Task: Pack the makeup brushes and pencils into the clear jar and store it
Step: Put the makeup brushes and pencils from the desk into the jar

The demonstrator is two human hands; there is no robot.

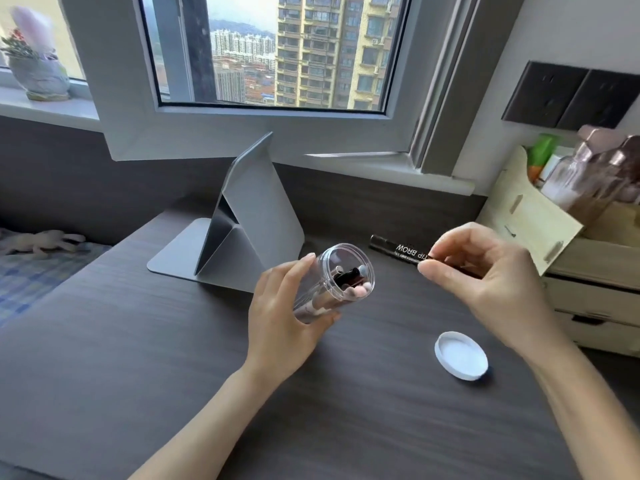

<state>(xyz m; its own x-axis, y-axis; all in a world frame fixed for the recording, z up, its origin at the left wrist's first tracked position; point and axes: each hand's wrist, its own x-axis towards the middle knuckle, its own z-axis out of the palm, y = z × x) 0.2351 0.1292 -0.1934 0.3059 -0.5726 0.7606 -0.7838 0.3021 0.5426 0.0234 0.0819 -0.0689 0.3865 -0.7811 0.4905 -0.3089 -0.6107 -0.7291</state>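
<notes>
1. The dark desk is carrying a folded grey stand at its far side.
2. The left hand is gripping the clear jar, tilted above the desk centre, with brushes inside.
3. The right hand is pinching a black brow pencil, right of the jar.
4. The white lid is lying near right.

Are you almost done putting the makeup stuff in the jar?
Nearly. Some pencils already sit in the jar, which the left hand holds tilted. The right hand pinches the brow pencil, not yet in. The lid lies on the desk, so capping and storing the jar remain.
</notes>
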